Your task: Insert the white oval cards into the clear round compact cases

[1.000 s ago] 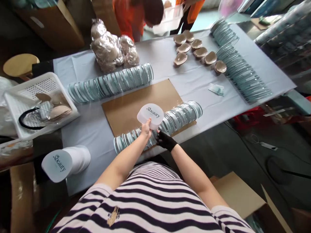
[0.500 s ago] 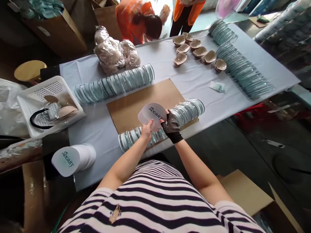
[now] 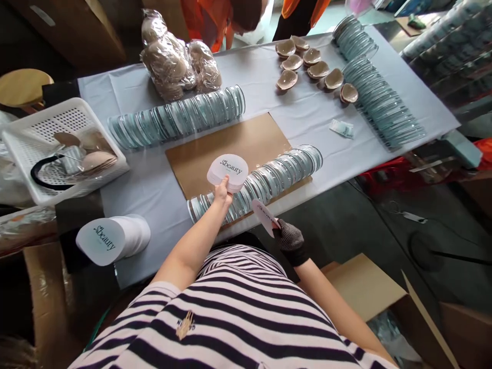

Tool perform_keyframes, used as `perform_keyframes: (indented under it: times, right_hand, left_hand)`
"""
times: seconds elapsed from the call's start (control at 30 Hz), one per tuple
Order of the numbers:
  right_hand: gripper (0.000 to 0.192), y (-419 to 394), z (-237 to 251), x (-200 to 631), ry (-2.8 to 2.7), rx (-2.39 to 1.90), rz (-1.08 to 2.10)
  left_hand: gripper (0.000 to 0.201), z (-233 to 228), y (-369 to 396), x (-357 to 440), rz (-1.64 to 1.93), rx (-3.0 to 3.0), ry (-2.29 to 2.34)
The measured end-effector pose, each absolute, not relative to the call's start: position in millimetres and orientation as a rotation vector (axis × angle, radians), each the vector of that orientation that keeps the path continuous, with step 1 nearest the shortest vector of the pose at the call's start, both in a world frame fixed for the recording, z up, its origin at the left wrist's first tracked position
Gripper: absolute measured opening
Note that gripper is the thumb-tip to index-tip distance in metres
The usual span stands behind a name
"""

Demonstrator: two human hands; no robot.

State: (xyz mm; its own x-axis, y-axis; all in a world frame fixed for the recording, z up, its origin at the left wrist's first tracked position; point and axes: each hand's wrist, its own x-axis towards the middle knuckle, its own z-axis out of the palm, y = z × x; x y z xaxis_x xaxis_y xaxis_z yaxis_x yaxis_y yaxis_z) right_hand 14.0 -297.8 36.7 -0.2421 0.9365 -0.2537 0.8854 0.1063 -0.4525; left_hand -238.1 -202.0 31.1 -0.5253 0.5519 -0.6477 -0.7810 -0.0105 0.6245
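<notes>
My left hand [image 3: 223, 193] is closed on a small stack of rounded white printed cards [image 3: 229, 171], thumb on top, above the near row of clear plastic cases [image 3: 265, 180]. A single printed card [image 3: 263, 215] is gripped in my right hand [image 3: 289, 236], which wears a dark mesh fingerless glove. That card is tilted, just off the table's front edge. The near row of cases lies slantwise along a brown cardboard sheet [image 3: 226, 141]. At the left front corner a thick stack of the same cards [image 3: 102, 241] lies on its side.
Another row of cases [image 3: 177, 117] lies behind the cardboard. Bagged beige cups [image 3: 169, 59] stand at the back; loose cups [image 3: 317, 69] and more cases [image 3: 384, 102] are at right. A white basket [image 3: 26, 177] sits left, an open carton [image 3: 369, 287] below right. A person in orange [image 3: 203, 20] is opposite.
My hands have separated. The right has drawn one card away, down and to the right; the left has shifted slightly left with the stack. The camera view has tilted down a little.
</notes>
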Motion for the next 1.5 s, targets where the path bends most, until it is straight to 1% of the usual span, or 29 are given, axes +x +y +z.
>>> perform_keyframes:
  times: [0.1, 0.2, 0.3, 0.37, 0.47, 0.67, 0.7, 0.73, 0.8, 0.87, 0.9, 0.93, 0.97, 1.0, 1.07, 1.1, 1.13, 1.23, 1.3, 1.37, 1.4, 1.47, 1.5]
  right_hand:
    - [0.04, -306.2, 26.7, -5.0, -2.433, -1.884, 0.86]
    - [0.039, -278.2, 22.0, -41.3, -2.551, -1.883, 0.861]
    - [0.039, -249.6, 24.4, -66.9, -2.596, -1.922, 0.946]
    - [0.037, -242.8, 27.8, -71.2, -2.577, -1.965, 0.98]
    - [0.033, -245.7, 28.4, -67.6, -2.536, -1.951, 0.938]
    - [0.032, -243.4, 5.7, -78.7, -2.46, -1.905, 0.972]
    - [0.031, -242.2, 2.0, -80.7, -2.414, -1.902, 1.027]
    - [0.029, -241.5, -0.9, -81.4, -2.327, -1.883, 1.168]
    - [0.026, -241.0, -3.7, -78.6, -2.066, -1.778, 1.583]
    - [0.032, -239.8, -2.5, -72.3, -1.776, -1.614, 1.997]
    - [0.035, -237.7, -0.4, -69.2, -1.672, -1.543, 2.147]
    - [0.037, -233.8, 2.6, -66.8, -1.627, -1.521, 2.217]
    - [0.036, -227.8, 6.4, -65.5, -1.64, -1.559, 2.191]
    - [0.035, -219.6, 11.1, -65.5, -1.683, -1.628, 2.076]
    - [0.034, -197.9, 22.5, -69.3, -1.806, -1.753, 1.604]
    - [0.037, -185.9, 28.7, -72.8, -1.831, -1.751, 1.37]
    - [0.042, -174.7, 34.9, -77.1, -1.835, -1.71, 1.207]
    - [0.058, -156.7, 51.9, -92.3, -1.909, -1.523, 1.084]
    - [0.062, -162.7, 60.3, -103.7, -2.028, -1.409, 0.939]
    - [0.058, -177.2, 66.0, -114.8, -2.136, -1.306, 0.799]
    - [0.053, -184.4, 68.0, -119.2, -2.169, -1.299, 0.788]
    - [0.044, -194.8, 70.8, -122.6, -2.164, -1.418, 0.862]
    - [0.043, -198.2, 71.6, -120.0, -2.105, -1.529, 0.882]
  left_hand:
    - [0.045, 26.4, -203.7, -238.1, 1.719, -0.256, 1.256]
    - [0.046, 27.4, -204.4, -237.2, 1.71, -0.228, 1.256]
    - [0.047, 30.4, -204.5, -237.0, 1.711, -0.23, 1.269]
    - [0.046, 31.6, -204.6, -236.8, 1.713, -0.245, 1.277]
    - [0.041, 31.5, -205.0, -236.3, 1.699, -0.265, 1.276]
    - [0.038, 28.0, -206.1, -237.4, 1.702, -0.273, 1.251]
    - [0.037, 27.4, -206.4, -237.5, 1.703, -0.273, 1.248]
    - [0.037, 27.0, -206.6, -237.3, 1.706, -0.272, 1.244]
    - [0.038, 26.3, -206.6, -236.2, 1.725, -0.268, 1.241]
    - [0.04, 26.1, -205.9, -234.5, 1.751, -0.272, 1.249]
    - [0.041, 26.2, -205.3, -233.4, 1.762, -0.274, 1.255]
    - [0.041, 26.5, -204.7, -232.4, 1.77, -0.277, 1.262]
    - [0.04, 27.0, -204.0, -231.3, 1.773, -0.277, 1.268]
    - [0.04, 27.8, -203.5, -230.3, 1.773, -0.274, 1.273]
    - [0.039, 29.9, -203.3, -227.9, 1.77, -0.247, 1.272]
    - [0.04, 31.4, -203.9, -226.6, 1.771, -0.224, 1.265]
    - [0.04, 33.1, -205.0, -225.2, 1.771, -0.195, 1.252]
    - [0.039, 38.3, -211.8, -221.5, 1.768, -0.103, 1.2]
    - [0.038, 40.5, -218.6, -220.3, 1.782, -0.07, 1.208]
    - [0.034, 40.9, -226.0, -220.7, 1.777, -0.025, 1.209]
    - [0.032, 40.6, -229.4, -221.8, 1.763, -0.001, 1.2]
    - [0.029, 39.7, -234.3, -226.3, 1.729, 0.029, 1.167]
    - [0.03, 39.5, -235.5, -230.1, 1.721, 0.02, 1.155]
